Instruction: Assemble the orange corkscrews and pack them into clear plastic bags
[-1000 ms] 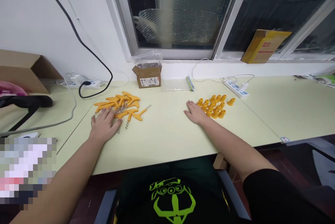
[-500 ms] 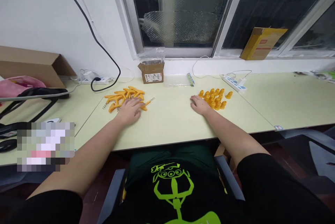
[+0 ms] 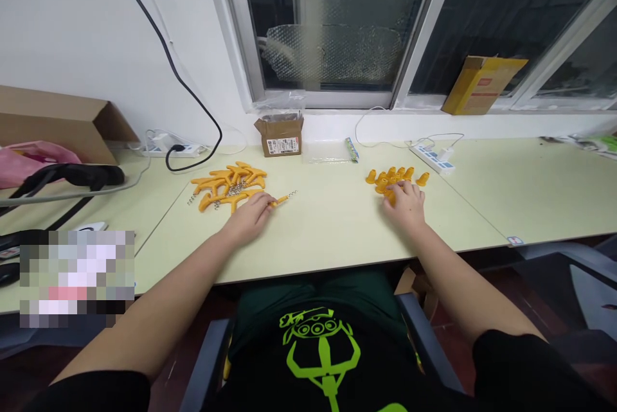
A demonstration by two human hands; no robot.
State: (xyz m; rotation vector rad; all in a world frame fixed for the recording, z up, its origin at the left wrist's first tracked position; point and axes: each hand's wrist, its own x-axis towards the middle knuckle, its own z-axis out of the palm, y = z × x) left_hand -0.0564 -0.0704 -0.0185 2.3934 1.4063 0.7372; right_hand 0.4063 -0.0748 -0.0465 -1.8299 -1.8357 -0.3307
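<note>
My left hand (image 3: 249,218) is closed on a yellow T-handled corkscrew (image 3: 280,200), whose metal spiral points right and slightly away from me. Its handle is mostly hidden by my fingers. Just behind that hand lies a pile of similar yellow corkscrews (image 3: 226,179), their spirals partly showing. On the right, my right hand (image 3: 409,207) has its fingers curled down onto a yellow cone-shaped cap (image 3: 391,196) at the near side of a group. Several more yellow caps (image 3: 400,173) stand behind these fingers.
A small open cardboard box (image 3: 282,137) and a clear plastic bag (image 3: 328,152) lie by the wall. Power strips (image 3: 434,156) with cables sit at the back. At left are a large cardboard box (image 3: 53,119), black straps (image 3: 81,174) and a blurred-out patch.
My left hand has moved right and nearer me, drawing a corkscrew from the pile's edge. My right hand has shifted right, from beside the caps to over their near side, its fingers now curled.
</note>
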